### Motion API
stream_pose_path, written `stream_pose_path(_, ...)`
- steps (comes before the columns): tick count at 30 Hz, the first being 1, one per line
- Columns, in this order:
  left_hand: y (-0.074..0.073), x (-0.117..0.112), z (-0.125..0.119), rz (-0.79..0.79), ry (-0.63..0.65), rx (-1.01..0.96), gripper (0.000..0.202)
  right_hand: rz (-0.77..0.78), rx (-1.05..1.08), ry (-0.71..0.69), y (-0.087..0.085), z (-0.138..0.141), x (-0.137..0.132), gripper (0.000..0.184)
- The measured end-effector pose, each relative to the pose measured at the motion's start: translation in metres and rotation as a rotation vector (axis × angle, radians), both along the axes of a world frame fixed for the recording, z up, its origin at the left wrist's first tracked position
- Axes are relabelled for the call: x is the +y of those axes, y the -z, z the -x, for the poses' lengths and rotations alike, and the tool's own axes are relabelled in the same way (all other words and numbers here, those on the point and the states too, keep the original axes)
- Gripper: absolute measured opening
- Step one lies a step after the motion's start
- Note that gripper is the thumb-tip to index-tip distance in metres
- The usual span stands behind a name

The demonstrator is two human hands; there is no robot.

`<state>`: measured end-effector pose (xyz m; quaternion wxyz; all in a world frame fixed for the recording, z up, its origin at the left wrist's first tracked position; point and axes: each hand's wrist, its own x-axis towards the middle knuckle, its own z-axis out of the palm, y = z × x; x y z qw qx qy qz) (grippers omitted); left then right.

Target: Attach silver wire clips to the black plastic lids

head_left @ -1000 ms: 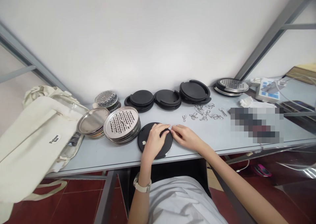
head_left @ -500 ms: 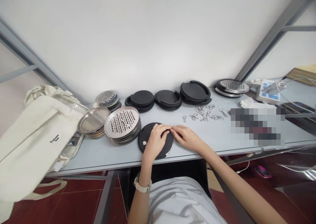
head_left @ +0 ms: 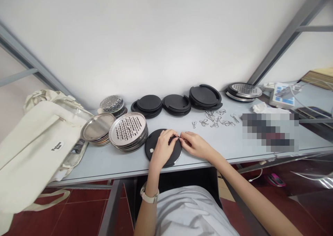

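- Lying flat on the counter (head_left: pixel 226 140), the black disc (head_left: pixel 154 140) is partly under the left hand (head_left: pixel 163 148), whose fingers bend across it.
- At its right rim, the right hand (head_left: pixel 194 144) brings its fingers beside the left's; from here I can't tell whether either set clamps anything.
- Metal clips (head_left: pixel 214 119) lie beyond.

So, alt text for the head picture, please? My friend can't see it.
A person's left hand and right hand meet over the edge of a black disc on a grey table; anything pinched is too small to tell. Behind lie metal clips and stacked black discs.
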<state>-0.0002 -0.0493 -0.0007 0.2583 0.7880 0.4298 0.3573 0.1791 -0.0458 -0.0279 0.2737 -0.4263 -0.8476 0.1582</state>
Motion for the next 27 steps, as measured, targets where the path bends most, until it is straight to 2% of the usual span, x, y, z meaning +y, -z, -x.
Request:
stream_pose_path(4, 0.0025, 0.0000, 0.0006, 0.018, -0.012, -0.032, 0.013, 0.019, 0.000, 0.002, 0.0011, -0.0009, 0.0010, 0.020)
stream_pose_path(11, 0.0066, 0.0013, 0.0007, 0.053, -0.043, -0.087, 0.021, -0.004, -0.093, 0.112, 0.0081, 0.0048, 0.0059, 0.022)
stream_pose_path(27, 0.0071, 0.0019, 0.0000, 0.011, -0.009, -0.053, 0.025, 0.008, -0.044, 0.032, 0.0078, 0.0008, 0.0073, 0.024)
